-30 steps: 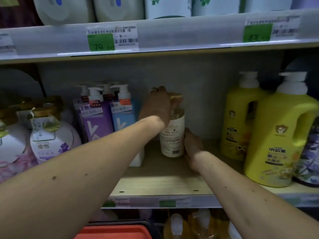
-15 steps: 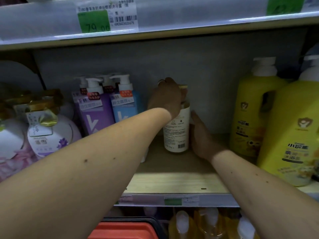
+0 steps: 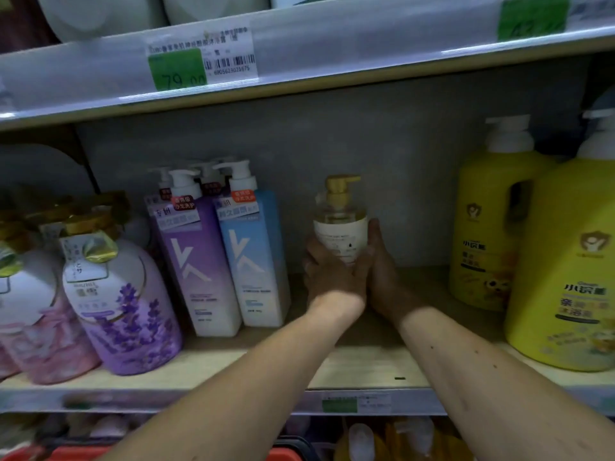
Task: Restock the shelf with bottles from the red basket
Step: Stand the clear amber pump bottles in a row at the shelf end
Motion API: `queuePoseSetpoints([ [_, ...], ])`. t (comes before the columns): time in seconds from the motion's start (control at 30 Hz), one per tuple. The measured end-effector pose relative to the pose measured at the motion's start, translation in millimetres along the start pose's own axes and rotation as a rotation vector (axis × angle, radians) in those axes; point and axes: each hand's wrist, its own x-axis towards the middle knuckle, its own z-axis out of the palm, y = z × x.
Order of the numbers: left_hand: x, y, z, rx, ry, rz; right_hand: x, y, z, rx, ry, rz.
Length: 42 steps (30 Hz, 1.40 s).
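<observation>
Hands, left hand (image 3: 332,277) and right hand (image 3: 382,274), cup my pump bottle (image 3: 340,227) mid-frame; I should seat it upright, label forward, before releasing.

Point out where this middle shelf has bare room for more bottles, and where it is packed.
Bare board shows around the gold-pump bottle that the left hand and right hand grip: between the blue bottle and the yellow jugs, plus the shelf front strip. Left of the blue bottle it is crowded; the jugs fill the right end.
</observation>
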Motion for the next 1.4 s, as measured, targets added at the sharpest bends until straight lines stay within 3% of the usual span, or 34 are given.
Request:
queuePoseSetpoints([
  [0.37, 6, -42, -14, -0.199, -0.195, 0.101, -11, 8, -10, -0.299, 0.111, -0.023],
  [0.5, -7, -44, -18, 0.137, -0.158, 0.134, -19, 13, -12, -0.302, 0.124, -0.026],
  [0.6, -21, -45, -15, 0.282, -0.162, 0.159, -22, 11, -8, -0.198, 0.124, 0.007],
  [0.7, -21, -42, -6, 0.401, -0.062, 0.125, -18, 10, -6, -0.158, 0.13, 0.025],
  [0.97, -13, -44, -9, 0.3, -0.115, 0.028, -24, 14, -8, -0.279, 0.179, 0.014],
  [1.13, -17, -51, -17, 0.211, -0.098, 0.08, -26, 16, -8, -0.369, 0.183, -0.133],
  [1.27, -22, -49, -14, 0.236, -0.165, 0.081, -24, 14, -12, -0.291, 0.201, -0.107],
  [1.4, -19, -42, -8, 0.283, -0.103, 0.08, -23, 14, -14, -0.243, 0.258, -0.11],
])
